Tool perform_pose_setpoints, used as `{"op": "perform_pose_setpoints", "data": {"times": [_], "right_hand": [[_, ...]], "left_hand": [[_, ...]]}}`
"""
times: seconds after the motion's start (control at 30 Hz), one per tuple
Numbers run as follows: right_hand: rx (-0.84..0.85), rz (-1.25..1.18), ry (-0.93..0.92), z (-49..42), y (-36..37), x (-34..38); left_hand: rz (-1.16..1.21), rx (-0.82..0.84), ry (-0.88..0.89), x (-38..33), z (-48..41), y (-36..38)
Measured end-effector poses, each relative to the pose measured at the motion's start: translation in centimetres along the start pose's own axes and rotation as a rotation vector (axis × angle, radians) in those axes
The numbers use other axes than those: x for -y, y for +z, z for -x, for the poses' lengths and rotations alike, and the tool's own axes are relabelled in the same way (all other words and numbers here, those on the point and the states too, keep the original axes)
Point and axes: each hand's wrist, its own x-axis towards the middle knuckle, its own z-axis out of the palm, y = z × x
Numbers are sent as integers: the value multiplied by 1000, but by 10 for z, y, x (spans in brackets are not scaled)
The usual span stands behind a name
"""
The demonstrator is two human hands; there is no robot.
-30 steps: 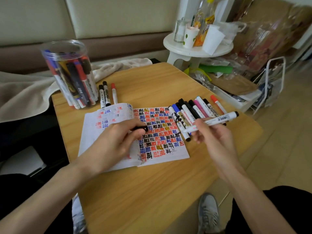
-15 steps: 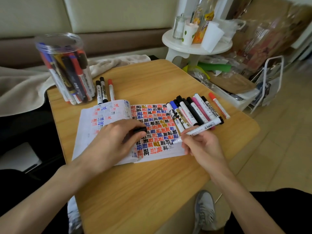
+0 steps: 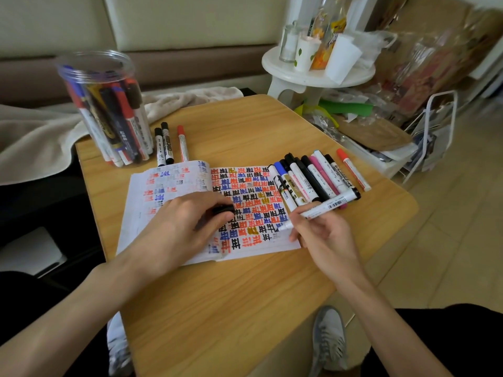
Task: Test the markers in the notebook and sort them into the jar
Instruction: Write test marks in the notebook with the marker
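A: Step in hand?

B: Testing. Right hand [image 3: 324, 235] is gripping an uncapped white marker [image 3: 326, 206], its tip touching the lower right of the notebook [image 3: 168, 183] page, just ahead of the fingers. Left hand [image 3: 185, 227] is lying on the page and pinching a black cap [image 3: 223, 209] at its fingertips.

A: Doing it well?

B: My judgement, big things first. The left hand is pinning the notebook to the counter [image 3: 245, 308], which is helping, since the leaf beyond that hand is curling up. The page is nearly full, so the stroke is wanting bare paper, and the blank strip along the edge nearest the hands is looking best. Then a short stroke with light pressure, watching for faint ink. The cap is going back on before any sorting.

A: Counts?

B:
- One counter and one notebook.
- One jar [image 3: 106, 112], standing well beyond the left hand. It is packed with markers too overlapped to count.
- Row of markers [image 3: 313, 178] lying just beyond the right hand. I am counting about nine, but they are overlapping, so not firm.
- Three markers [image 3: 166, 144] lying beyond the left hand, beside the jar: two black-capped, one red.
- One marker in the right hand.
- One cap in the left.
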Motion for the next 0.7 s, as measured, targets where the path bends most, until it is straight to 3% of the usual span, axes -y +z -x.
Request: {"op": "perform_pose_setpoints", "data": {"times": [0.47,0.7], "right_hand": [[58,130,-51,1,2,-3],[-1,88,-37,1,1,-4]], "left_hand": [[7,-16,8,0,1,0],[1,-3,6,1,1,0]]}}
